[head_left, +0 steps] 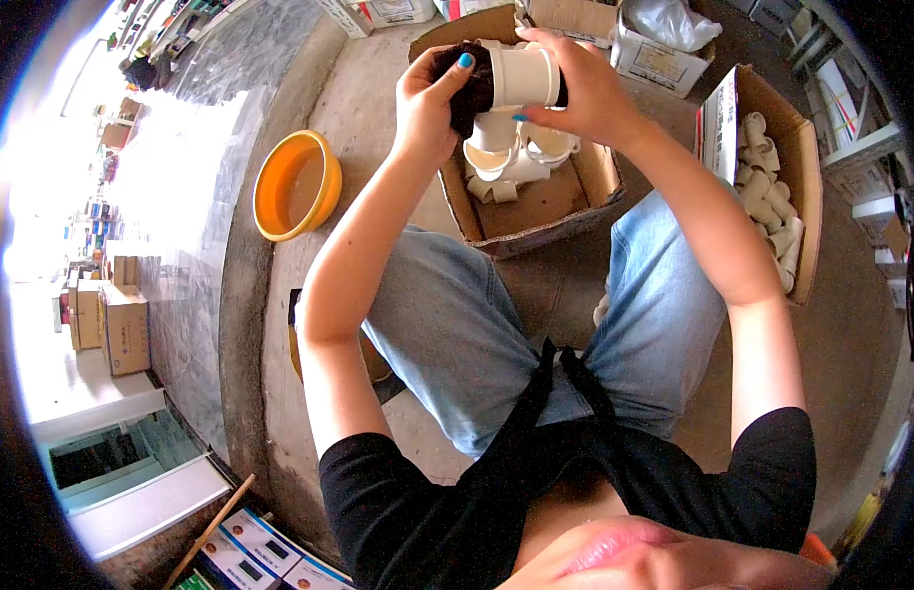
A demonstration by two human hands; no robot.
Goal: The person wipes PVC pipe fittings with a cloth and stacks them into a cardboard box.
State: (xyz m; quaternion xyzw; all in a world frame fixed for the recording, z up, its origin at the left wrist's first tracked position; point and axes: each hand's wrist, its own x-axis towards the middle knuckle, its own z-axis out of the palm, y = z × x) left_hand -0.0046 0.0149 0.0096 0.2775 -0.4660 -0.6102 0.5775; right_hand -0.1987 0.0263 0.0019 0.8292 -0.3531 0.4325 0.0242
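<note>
Above an open cardboard box (550,224), my right hand (597,96) grips a white plastic pipe fitting (526,79) by its right end, fingers over the top and thumb below. My left hand (427,110) is closed around a dark brown cloth (471,93) that presses against the fitting's left end. A dark patch also shows at the right end of the fitting; I cannot tell whether it is the same cloth. Several more white pipe fittings (521,167) lie in the box beneath my hands.
To the left stands a yellow plastic bowl (329,192) on the concrete floor. On the right, another cardboard box (809,206) holds several white fittings (767,192). A white box with a plastic bag (670,25) sits at the back. My knees flank the middle box.
</note>
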